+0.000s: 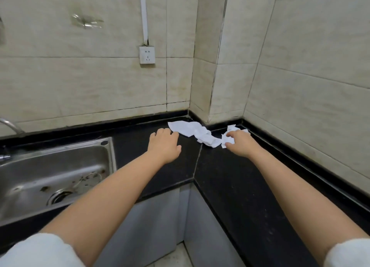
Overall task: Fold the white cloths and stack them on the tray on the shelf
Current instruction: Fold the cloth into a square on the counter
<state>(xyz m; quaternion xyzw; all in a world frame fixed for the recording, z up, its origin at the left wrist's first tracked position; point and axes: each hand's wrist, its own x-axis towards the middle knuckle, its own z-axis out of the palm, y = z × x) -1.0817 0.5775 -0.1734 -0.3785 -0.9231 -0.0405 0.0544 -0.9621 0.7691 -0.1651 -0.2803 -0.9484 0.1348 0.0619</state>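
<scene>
- Two bare hands reach over a black stone counter (230, 176) set in a tiled corner; at far left is a stainless steel sink (50, 166), and a white wall socket (147, 55) sits on the tiles above
- Left hand (164, 144) hovers palm down over the counter, fingers spread and holding nothing, its fingertips just beside the near edge of the larger cloth
- A crumpled white cloth (192, 130) lies stretched along the counter towards the corner, flat at its left end and bunched at its right
- Right hand (239, 144) rests on a smaller crumpled white cloth (228, 140) just beside the first; the fingers curl onto it, but whether they pinch it I cannot tell
- Neither tray nor shelf is in view
- Judged from this, the task is at its start: the cloths are being gathered, none folded yet
- Next move likely calls for spreading one cloth flat on the bare counter, finding its corners with both hands, then bringing edge to edge evenly
</scene>
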